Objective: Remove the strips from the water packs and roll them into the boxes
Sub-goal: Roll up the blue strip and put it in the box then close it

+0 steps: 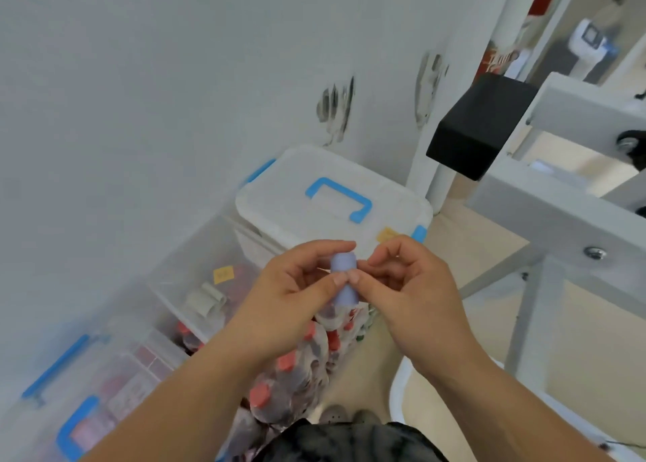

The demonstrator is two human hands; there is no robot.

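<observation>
Fingers point(314, 252) of your left hand point(286, 297) curl round a pale blue rolled strip point(344, 273) at frame centre, thumb pinching it; your right hand point(416, 294) pinches its other side, thumbs touching. It looks light, soft and springy, likely to unwind if released, so grip across the outer wrap. At lower left the open clear box point(195, 248) is blurred, contents unclear; water packs point(286, 360) lie partly hidden beneath your hands; the strip's loose end cannot be seen.
</observation>
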